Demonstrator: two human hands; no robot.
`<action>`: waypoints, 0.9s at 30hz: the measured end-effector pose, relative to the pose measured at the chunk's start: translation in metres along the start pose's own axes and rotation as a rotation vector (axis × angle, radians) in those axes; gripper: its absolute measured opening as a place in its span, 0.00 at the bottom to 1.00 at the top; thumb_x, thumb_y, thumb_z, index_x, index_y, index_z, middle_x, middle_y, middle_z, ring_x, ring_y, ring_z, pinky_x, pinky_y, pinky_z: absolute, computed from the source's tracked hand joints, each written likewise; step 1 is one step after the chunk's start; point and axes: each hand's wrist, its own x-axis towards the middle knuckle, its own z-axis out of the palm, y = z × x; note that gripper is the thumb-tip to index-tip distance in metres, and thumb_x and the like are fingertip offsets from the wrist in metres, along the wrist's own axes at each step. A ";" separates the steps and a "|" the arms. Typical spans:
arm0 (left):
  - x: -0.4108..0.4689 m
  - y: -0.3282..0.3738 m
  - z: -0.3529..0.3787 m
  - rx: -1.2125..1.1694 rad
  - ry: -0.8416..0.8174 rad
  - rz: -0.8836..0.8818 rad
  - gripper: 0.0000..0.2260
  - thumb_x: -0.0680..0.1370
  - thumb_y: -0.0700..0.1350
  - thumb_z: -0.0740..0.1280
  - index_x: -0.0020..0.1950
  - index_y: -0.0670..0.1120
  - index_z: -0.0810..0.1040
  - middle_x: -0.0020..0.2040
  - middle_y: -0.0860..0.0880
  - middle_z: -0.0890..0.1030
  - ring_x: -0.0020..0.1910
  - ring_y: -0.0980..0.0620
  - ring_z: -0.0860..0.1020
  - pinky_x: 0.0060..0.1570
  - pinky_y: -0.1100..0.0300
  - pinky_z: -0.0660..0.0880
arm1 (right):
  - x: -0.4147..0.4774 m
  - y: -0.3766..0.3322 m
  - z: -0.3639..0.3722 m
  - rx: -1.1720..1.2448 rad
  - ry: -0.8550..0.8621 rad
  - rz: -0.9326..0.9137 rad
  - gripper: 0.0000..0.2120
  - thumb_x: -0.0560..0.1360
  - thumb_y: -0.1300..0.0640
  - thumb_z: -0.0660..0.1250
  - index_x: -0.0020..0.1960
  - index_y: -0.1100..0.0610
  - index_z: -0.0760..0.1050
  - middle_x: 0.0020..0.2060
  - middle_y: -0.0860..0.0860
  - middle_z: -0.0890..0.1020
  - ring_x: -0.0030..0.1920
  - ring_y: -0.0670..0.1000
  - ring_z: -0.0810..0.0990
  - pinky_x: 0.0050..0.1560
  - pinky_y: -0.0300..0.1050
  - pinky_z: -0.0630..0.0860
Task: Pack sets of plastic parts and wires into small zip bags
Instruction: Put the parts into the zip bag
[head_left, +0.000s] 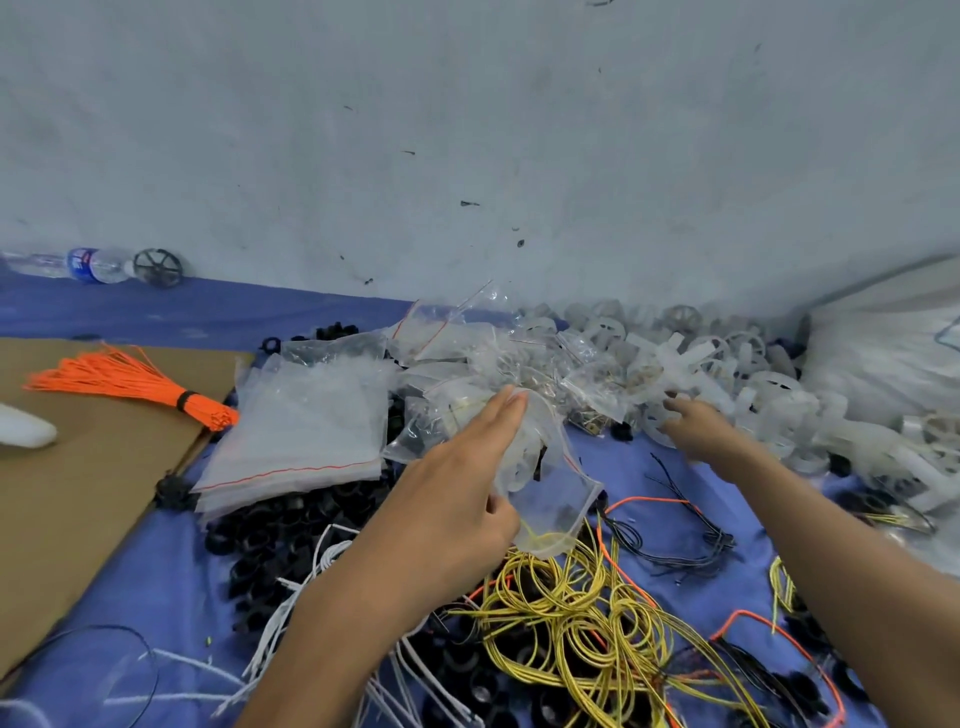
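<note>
Left hand is right in the middle of the view, thumb and long fingers clamped on a small zip bag, and there is a white plastic part showing through the clear film, with a loop of yellow wire at the bag's lower end. The bag hangs off the hand toward 3 o'clock, above the blue cloth. Over at 2 o'clock, the right hand is out at the heap of translucent white plastic parts, fingers apart and stretched onto the pile, a bit blurred, nothing visibly held. Between the two hands at 12 o'clock sits a jumble of filled small bags against the wall. At 9 o'clock of the left hand lies a flat stack of empty zip bags with red seal lines, resting on a spread of black plastic parts. Down at 6 o'clock, a big tangle of yellow wires; white wires just beside the left forearm at 7 o'clock; thin black wires at 4 o'clock. Far out at 9 o'clock, a tied bundle of orange wires lies on a cardboard sheet, and a water bottle lies on its side at 10 o'clock by the wall.
</note>
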 end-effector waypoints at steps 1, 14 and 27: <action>0.000 0.000 0.000 -0.002 -0.002 -0.004 0.38 0.77 0.40 0.62 0.80 0.63 0.46 0.77 0.72 0.44 0.65 0.50 0.67 0.51 0.70 0.65 | -0.004 0.000 -0.002 0.022 0.025 -0.017 0.20 0.80 0.65 0.55 0.71 0.65 0.68 0.72 0.60 0.67 0.53 0.61 0.76 0.48 0.55 0.76; 0.001 0.013 -0.003 0.016 -0.051 0.007 0.38 0.76 0.39 0.63 0.81 0.59 0.49 0.79 0.67 0.48 0.66 0.47 0.70 0.65 0.52 0.71 | -0.204 -0.039 -0.084 0.852 -0.317 -0.348 0.16 0.73 0.52 0.67 0.59 0.53 0.82 0.49 0.51 0.83 0.44 0.46 0.81 0.41 0.38 0.79; -0.003 0.017 -0.006 0.045 -0.123 -0.009 0.38 0.77 0.40 0.62 0.81 0.58 0.44 0.80 0.62 0.44 0.71 0.51 0.68 0.71 0.56 0.65 | -0.254 -0.117 -0.003 0.579 -0.380 -0.331 0.23 0.80 0.63 0.61 0.73 0.49 0.68 0.73 0.45 0.65 0.68 0.42 0.72 0.65 0.42 0.73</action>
